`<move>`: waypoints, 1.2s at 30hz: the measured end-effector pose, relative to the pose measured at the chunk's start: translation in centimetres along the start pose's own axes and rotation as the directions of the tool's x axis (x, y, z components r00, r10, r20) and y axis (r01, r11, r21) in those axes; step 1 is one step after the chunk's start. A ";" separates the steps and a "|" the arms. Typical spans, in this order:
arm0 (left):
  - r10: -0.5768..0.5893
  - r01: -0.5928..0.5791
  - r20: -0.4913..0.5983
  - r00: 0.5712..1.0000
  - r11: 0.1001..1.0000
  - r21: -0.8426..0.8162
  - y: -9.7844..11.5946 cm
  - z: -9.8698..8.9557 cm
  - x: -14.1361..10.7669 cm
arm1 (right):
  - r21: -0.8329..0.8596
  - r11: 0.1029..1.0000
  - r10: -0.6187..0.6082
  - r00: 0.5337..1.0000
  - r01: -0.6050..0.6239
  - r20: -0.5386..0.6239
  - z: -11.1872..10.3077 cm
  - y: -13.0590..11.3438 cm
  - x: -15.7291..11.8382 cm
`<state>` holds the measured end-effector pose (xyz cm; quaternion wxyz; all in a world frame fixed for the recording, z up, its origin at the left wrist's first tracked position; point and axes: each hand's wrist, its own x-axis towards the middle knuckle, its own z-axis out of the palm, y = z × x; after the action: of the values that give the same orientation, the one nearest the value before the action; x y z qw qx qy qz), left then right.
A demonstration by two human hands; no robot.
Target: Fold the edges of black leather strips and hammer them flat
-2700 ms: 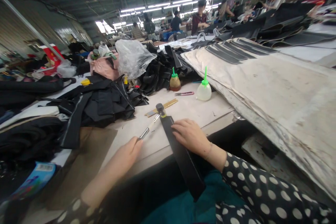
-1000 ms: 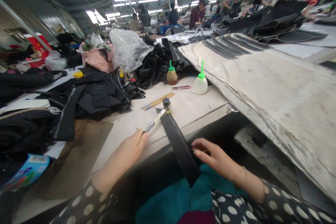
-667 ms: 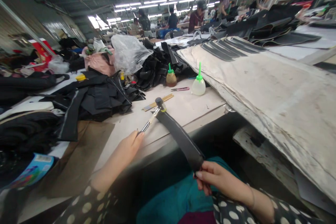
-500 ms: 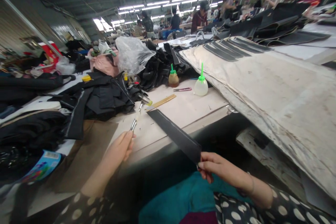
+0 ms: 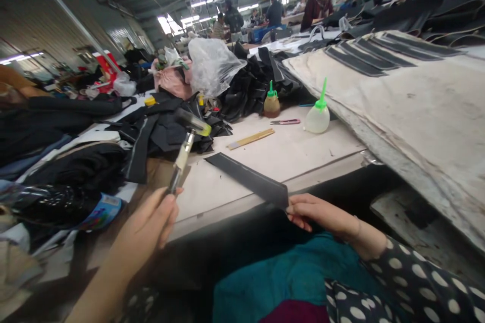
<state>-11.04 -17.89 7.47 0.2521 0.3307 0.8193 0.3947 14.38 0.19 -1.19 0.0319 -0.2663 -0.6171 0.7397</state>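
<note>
My left hand (image 5: pixel 153 217) is closed around the handle of a hammer (image 5: pixel 183 154), whose head has a yellowish-green face and is raised above the table, blurred by motion. In my right hand (image 5: pixel 310 210) I pinch the near end of a long black fabric strip (image 5: pixel 246 177) between thumb and fingers. Light stitching runs along one edge of the strip. Its far end lies over the pale tabletop (image 5: pixel 212 194), while the near end reaches past the table's front edge.
A wooden ruler (image 5: pixel 250 139), pink thread snips (image 5: pixel 285 121) and two green-tipped squeeze bottles, one brown (image 5: pixel 272 106), one clear (image 5: pixel 317 119), sit beyond the strip. Black fabric pieces (image 5: pixel 159 131) are heaped at left. A padded board (image 5: pixel 424 111) bearing several dark strips stands at right.
My left hand has raised the hammer; its head has come up and to the left, off the table. The strip's far end has shifted slightly left. The camera view has turned left.
</note>
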 end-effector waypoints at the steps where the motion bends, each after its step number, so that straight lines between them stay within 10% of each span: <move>1: -0.005 -0.002 0.064 0.998 0.995 0.098 -0.2 0.6 0.3 | -0.004 1.000 0.002 1.000 -0.002 -0.003 0.0 0.1 0.0; 6: -0.066 -0.012 0.206 0.976 0.935 0.355 -0.4 2.1 2.1 | -0.024 1.000 0.019 1.000 -0.020 -0.018 0.0 0.5 0.1; 11: 0.009 -0.030 0.106 0.994 0.980 0.197 0.3 1.6 2.0 | -0.008 1.000 0.009 1.000 -0.009 -0.014 -0.1 0.8 0.0; 16: -0.077 -0.020 0.295 0.953 0.950 0.313 -0.1 2.7 1.8 | 0.020 0.999 0.033 0.999 -0.033 -0.012 -0.1 0.8 0.0; 36: -0.056 -0.077 0.347 0.936 0.930 0.359 0.7 3.4 1.0 | 0.069 0.997 0.030 0.999 -0.029 -0.017 0.2 1.1 0.4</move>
<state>-9.22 -15.16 6.02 0.3257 0.4415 0.8184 0.1707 14.28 -0.10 -2.33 0.0356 -0.2809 -0.5872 0.7583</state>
